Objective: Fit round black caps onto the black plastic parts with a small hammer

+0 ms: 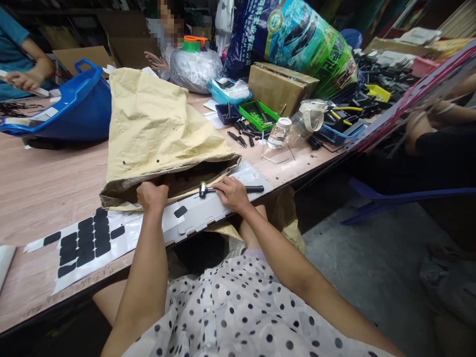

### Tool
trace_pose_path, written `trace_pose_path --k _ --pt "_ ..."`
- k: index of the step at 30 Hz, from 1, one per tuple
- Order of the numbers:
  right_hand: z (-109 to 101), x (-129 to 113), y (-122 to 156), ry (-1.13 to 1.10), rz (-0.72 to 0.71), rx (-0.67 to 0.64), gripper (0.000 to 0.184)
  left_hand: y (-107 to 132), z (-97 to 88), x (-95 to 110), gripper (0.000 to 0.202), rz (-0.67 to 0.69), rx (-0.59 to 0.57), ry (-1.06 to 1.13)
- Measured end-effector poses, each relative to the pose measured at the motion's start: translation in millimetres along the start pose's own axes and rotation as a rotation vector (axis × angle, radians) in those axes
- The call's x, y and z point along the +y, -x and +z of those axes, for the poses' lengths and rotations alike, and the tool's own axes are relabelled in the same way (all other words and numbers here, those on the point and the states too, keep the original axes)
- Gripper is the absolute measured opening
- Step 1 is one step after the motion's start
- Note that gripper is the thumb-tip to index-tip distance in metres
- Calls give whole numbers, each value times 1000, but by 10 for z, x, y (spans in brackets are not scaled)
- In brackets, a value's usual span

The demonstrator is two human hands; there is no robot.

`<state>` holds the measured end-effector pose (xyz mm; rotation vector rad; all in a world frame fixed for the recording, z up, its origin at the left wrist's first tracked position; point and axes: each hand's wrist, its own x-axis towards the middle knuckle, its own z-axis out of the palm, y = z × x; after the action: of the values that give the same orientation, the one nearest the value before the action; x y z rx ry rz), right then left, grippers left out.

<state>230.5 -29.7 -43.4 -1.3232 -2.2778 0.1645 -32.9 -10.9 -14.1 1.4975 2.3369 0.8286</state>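
A yellowish woven sack lies on the table with its mouth facing me, and its inside is dark. My left hand is closed at the lower lip of that mouth; its fingertips are hidden. Just right of the opening, my right hand is wrapped round a small hammer, whose head points left and whose black handle end sticks out to the right. Under both hands runs a flat pale cardboard strip. To the left lies a white sheet with black rounded stickers, and one loose black sticker sits between my hands.
A blue basin stands at the left. Behind the sack are a green tray, a cardboard box, a clear jar and loose black parts. The table's front edge runs close to my lap. Other people sit across and at right.
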Motion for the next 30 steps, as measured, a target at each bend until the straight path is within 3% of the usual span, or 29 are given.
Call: trace_pose_path --k 3,6,8,10,15,24,30 --pt "-4 0 3 3 14 -5 25 325 -180 -24 30 72 64 35" --pt "-2 8 10 4 14 -3 26 643 -254 -42 30 319 -164 168" --pt "5 19 15 5 12 4 26 780 -229 -59 27 410 -310 212" --pt "16 31 20 6 14 12 25 850 -171 -80 25 448 -370 227" --pt "39 53 31 4 18 26 24 887 -61 -130 26 437 -326 233" --pt "10 109 12 17 -5 0 25 888 -26 -150 20 445 -278 241" --pt "-73 -68 164 -87 -77 55 31 874 -7 -145 17 445 -260 276"
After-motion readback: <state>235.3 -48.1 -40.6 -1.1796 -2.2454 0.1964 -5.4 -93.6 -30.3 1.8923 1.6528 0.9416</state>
